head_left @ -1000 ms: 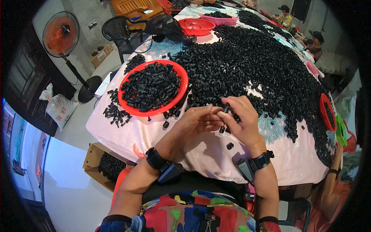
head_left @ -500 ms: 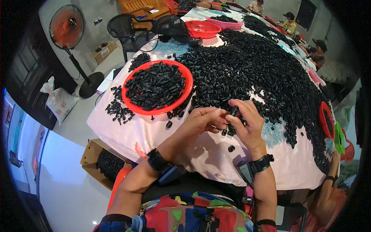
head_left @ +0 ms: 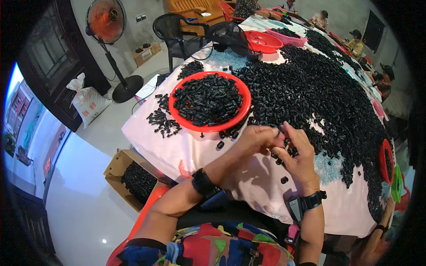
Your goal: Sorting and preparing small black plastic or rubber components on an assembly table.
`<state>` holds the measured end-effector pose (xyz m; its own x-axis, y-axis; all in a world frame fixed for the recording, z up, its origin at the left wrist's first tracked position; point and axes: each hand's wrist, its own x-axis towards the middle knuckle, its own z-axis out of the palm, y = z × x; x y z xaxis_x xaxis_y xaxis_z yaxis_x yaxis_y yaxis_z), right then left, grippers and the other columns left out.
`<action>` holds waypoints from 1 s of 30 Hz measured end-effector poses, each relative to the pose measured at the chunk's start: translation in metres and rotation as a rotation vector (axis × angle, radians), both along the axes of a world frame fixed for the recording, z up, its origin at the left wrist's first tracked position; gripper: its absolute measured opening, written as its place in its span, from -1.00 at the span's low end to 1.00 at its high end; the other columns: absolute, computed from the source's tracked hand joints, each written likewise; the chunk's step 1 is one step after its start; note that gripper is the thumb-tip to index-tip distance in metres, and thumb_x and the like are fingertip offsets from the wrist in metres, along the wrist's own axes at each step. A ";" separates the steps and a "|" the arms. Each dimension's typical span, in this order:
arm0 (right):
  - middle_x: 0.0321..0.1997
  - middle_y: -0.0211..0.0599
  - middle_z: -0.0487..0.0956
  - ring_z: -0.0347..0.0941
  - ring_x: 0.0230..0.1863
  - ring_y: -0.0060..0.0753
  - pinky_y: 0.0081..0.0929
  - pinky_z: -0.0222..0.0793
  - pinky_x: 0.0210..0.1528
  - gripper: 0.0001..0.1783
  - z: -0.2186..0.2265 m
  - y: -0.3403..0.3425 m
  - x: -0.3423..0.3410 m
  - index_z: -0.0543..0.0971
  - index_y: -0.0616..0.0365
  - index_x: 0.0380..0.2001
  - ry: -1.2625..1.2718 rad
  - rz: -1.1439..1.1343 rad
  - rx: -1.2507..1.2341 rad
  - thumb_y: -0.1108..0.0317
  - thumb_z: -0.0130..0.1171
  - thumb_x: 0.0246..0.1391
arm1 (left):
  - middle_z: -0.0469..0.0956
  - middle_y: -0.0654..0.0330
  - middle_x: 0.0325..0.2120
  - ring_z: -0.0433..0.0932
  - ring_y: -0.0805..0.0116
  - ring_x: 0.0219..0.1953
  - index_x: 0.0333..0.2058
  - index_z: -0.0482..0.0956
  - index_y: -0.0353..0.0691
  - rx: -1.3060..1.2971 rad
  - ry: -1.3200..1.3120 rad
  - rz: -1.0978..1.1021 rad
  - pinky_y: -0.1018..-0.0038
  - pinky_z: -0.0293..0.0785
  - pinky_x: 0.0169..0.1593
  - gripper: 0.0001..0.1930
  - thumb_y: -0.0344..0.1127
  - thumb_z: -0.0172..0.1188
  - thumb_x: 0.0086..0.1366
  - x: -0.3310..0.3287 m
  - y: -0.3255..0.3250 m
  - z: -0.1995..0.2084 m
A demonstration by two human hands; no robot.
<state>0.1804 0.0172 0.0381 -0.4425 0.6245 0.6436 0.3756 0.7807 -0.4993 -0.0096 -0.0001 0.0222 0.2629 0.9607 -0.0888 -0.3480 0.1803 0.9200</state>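
Both my hands meet over the near edge of a large pile of black plastic parts point(head_left: 319, 93). My left hand point(head_left: 264, 136) is closed, its fingertips smeared by motion, and I cannot make out what they pinch. My right hand point(head_left: 301, 155) curls beside it, thumb and forefinger around a small black plastic part point(head_left: 287, 144) that is partly hidden. A loose black piece point(head_left: 284, 180) lies on the pale cloth below my hands. To the left, a round red basin point(head_left: 246, 108) holds many short black parts.
Small black pieces point(head_left: 163, 119) lie left of the basin. A cardboard box point(head_left: 116, 170) of black parts stands on the floor, left. Clear bluish pieces point(head_left: 328, 168) lie right of my hands. A black fan point(head_left: 228, 37) and another red basin point(head_left: 266, 42) stand farther back. People point(head_left: 355, 44) sit along the far side.
My left hand has turned, its fingers now closed and blurred against the right hand's fingertips. The black part seen between my fingers before is now mostly hidden. The whole view has shifted.
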 end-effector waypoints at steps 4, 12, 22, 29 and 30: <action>-0.10 -0.08 0.65 0.55 -0.15 -0.10 -0.30 0.49 -0.06 -0.54 0.002 -0.001 0.011 0.63 0.27 -0.01 0.001 -0.049 -0.011 0.47 0.43 -0.04 | 0.68 0.29 -0.30 0.56 0.58 -0.39 -0.09 0.68 -0.21 0.094 0.263 0.346 0.60 0.43 -0.30 -0.64 -0.05 0.20 0.35 -0.043 0.019 0.032; -0.37 -0.22 0.67 0.53 -0.43 -0.27 -0.44 0.44 -0.41 -0.75 0.026 -0.028 -0.015 0.70 0.20 -0.23 -0.049 0.262 0.012 0.55 0.42 -0.05 | 0.62 -0.16 -0.09 0.54 -0.02 0.03 -0.01 0.63 -0.40 0.805 1.011 0.890 0.20 0.41 0.18 -0.49 -0.12 0.31 0.16 -0.067 0.075 0.010; -0.16 -0.22 0.62 0.56 -0.29 -0.23 -0.44 0.48 -0.35 -0.51 0.084 -0.087 -0.071 0.65 0.20 -0.05 -0.087 0.907 0.129 0.48 0.41 -0.17 | 0.46 -0.03 -0.12 0.36 -0.02 0.03 -0.24 0.65 -0.27 0.847 1.312 0.662 0.13 0.30 0.11 -0.72 -0.23 0.36 0.13 0.056 0.155 -0.009; -0.14 -0.21 0.50 0.47 -0.24 -0.25 -0.44 0.45 -0.23 -0.64 0.090 -0.102 -0.098 0.51 0.24 -0.16 -0.003 1.059 0.048 0.35 0.24 -0.07 | 0.48 0.00 -0.18 0.37 0.03 -0.02 -0.29 0.67 -0.24 1.075 1.462 0.641 0.17 0.25 0.06 -0.76 -0.23 0.33 0.12 0.069 0.175 -0.001; -0.16 -0.24 0.48 0.45 -0.24 -0.29 -0.45 0.44 -0.22 -0.67 0.092 -0.100 -0.094 0.49 0.20 -0.18 -0.083 1.100 0.112 0.32 0.20 -0.04 | 0.48 0.00 -0.18 0.37 0.03 -0.02 -0.29 0.67 -0.24 1.078 1.455 0.633 0.17 0.25 0.06 -0.76 -0.23 0.33 0.12 0.067 0.176 0.001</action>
<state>0.0866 -0.0826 0.1300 -0.7640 -0.1957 0.6148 -0.5218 0.7479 -0.4104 0.0569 0.1759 0.0230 0.1873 0.6628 0.7250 0.9032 -0.4064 0.1381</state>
